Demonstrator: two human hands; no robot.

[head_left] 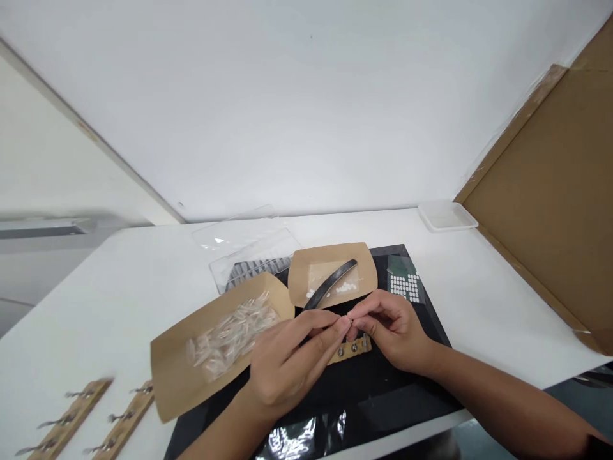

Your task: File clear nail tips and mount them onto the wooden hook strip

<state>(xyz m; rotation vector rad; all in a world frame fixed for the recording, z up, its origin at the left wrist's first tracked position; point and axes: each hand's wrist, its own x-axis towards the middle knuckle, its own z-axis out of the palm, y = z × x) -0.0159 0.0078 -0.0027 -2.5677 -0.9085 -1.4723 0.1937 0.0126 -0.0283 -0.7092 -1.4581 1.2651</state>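
Observation:
My left hand (292, 361) and my right hand (390, 329) meet fingertip to fingertip over a black mat (383, 390). Both pinch at one spot; whatever sits between the fingertips is too small and covered to name. Just below them lies a short wooden strip (347, 351) with several round metal pieces on it, partly hidden by my fingers. Behind my hands stands a brown paper tray (368, 271) holding small white dots and a dark curved tool (330, 284). Left of my left hand is a larger paper tray (167, 367) filled with clear plastic pieces (234, 332).
Two wooden strips with metal hooks (71, 415) (124, 421) lie at the front left. A clear plastic case (258, 259) sits behind the trays. A sheet of white round stickers (405, 287) is on the mat's right. A plastic container (445, 216) and cardboard panel (550, 211) stand right.

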